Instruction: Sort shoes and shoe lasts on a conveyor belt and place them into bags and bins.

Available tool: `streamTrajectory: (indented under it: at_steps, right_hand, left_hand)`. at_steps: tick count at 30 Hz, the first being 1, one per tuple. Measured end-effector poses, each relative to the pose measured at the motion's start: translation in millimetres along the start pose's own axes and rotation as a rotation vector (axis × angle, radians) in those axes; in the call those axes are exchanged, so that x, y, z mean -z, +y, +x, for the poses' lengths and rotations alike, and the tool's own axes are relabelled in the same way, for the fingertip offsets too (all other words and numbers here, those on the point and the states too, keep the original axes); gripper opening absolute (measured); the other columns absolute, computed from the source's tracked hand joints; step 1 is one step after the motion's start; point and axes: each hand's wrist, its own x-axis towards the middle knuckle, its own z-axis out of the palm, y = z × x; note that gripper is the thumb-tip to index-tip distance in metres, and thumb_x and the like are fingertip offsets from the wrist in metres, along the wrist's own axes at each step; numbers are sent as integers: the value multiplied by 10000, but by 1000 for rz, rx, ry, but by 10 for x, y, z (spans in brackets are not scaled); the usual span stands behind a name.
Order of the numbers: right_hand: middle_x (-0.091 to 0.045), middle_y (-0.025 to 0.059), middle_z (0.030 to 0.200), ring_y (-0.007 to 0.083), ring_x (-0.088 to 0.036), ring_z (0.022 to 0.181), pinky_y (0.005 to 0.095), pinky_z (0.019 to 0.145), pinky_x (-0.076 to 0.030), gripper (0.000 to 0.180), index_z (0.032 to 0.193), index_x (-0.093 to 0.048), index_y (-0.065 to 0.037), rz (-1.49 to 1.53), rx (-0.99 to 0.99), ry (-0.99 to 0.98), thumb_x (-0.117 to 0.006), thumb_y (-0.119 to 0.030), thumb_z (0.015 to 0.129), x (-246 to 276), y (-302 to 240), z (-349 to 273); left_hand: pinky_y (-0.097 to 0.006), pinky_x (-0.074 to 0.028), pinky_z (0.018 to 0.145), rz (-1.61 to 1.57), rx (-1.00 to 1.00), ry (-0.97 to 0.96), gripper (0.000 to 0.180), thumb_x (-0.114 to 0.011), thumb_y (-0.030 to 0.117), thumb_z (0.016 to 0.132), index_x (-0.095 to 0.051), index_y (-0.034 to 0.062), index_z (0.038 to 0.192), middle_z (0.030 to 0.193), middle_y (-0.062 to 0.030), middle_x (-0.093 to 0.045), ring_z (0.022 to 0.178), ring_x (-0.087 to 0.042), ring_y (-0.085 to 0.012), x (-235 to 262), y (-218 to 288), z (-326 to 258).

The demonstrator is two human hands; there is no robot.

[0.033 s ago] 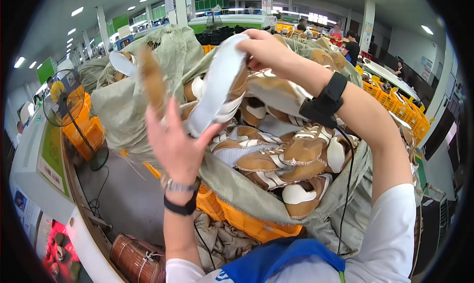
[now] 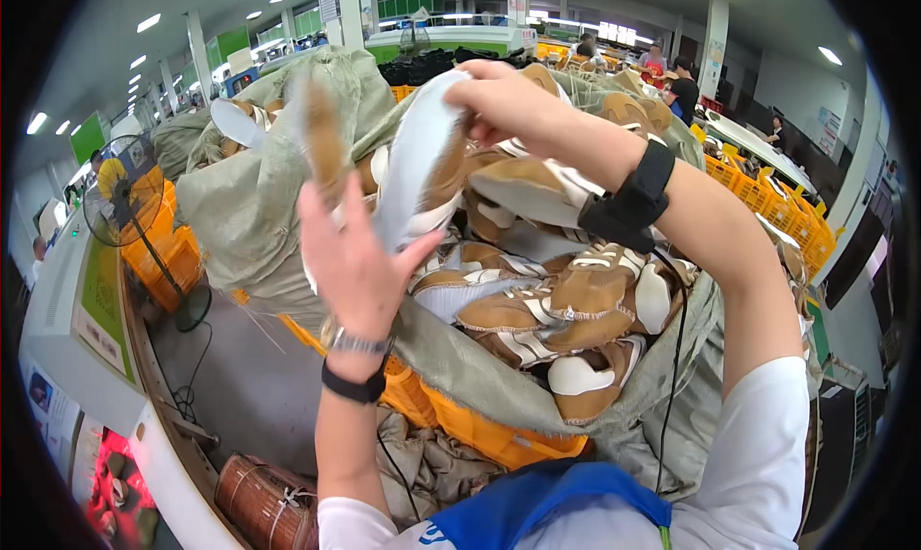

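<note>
In my right hand (image 2: 499,104), the fingers pinch the top end of a tan and white sneaker (image 2: 417,156), its pale flat underside facing me. To the left, my left hand (image 2: 355,267) has its thumb stretched out toward the lower part of that sneaker. A second brown shoe (image 2: 324,142), smeared by motion, rises behind the left fingers and appears held by them; its lower part is hidden behind the hand. Beneath both hands, a large grey-green woven sack (image 2: 508,387) lies folded open around a heap of similar tan sneakers (image 2: 585,305).
Orange plastic crates (image 2: 499,435) support the sack. A standing fan (image 2: 120,190) and a white machine (image 2: 72,310) are at the left. A brown woven basket (image 2: 264,497) sits low left. A black cable (image 2: 672,377) hangs from my right wrist. People (image 2: 683,94) work farther back.
My left hand and the blurred brown shoe have shifted right together, closer to the other sneaker. The right hand and its sneaker have moved slightly left.
</note>
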Motion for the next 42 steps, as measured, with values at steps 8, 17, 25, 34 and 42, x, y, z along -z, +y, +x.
streamTrajectory:
  at_steps: [8, 17, 25, 34, 42]
  right_hand:
    - [-517, 126, 1147, 243, -570, 932, 376, 838, -474, 582, 1296, -371, -82, 111, 148, -463, -612, -333, 829, 17, 303, -142]
    - [-542, 99, 1109, 265, -516, 1030, 380, 854, -418, 188, 841, -692, -106, -1345, 766, -543, -620, -188, 689, -74, 982, -25]
    - [-580, 168, 1101, 285, -547, 1042, 358, 880, -424, 490, 1184, -510, -35, -812, 136, -1202, -632, -182, 733, -890, 1127, 198]
    - [-513, 112, 1170, 224, -513, 1030, 328, 880, -424, 650, 1323, -348, -71, -521, 39, -1056, -656, -199, 766, -452, 1021, 609]
    - [-541, -14, 1072, 106, -542, 938, 294, 826, -477, 523, 1239, -445, -152, 19, -93, -459, -675, -239, 778, 379, 478, 527]
  left_hand:
    - [-340, -464, 802, -426, 321, 9, 334, -625, 204, 763, -580, 45, 1054, 997, -167, -586, 925, -582, -265, -155, -362, 255]
    - [-397, -383, 990, -1565, 1060, 522, 462, -376, 322, 894, -483, 9, 1216, 1206, -132, -536, 1110, -510, -255, 896, -1193, -407]
    - [-375, -413, 946, -1338, 1247, 611, 463, -408, 316, 853, -496, 7, 1186, 1155, -113, -546, 1081, -517, -232, 1272, -1251, -1392]
    - [-367, -431, 904, -1320, 1203, 477, 437, -410, 298, 851, -509, -6, 1149, 1118, -114, -567, 1028, -546, -222, 1309, -1325, -1704]
    - [-371, -423, 909, -1531, 1165, 370, 452, -425, 309, 851, -499, -9, 1164, 1132, -120, -564, 1025, -546, -227, 1086, -1237, -1624]
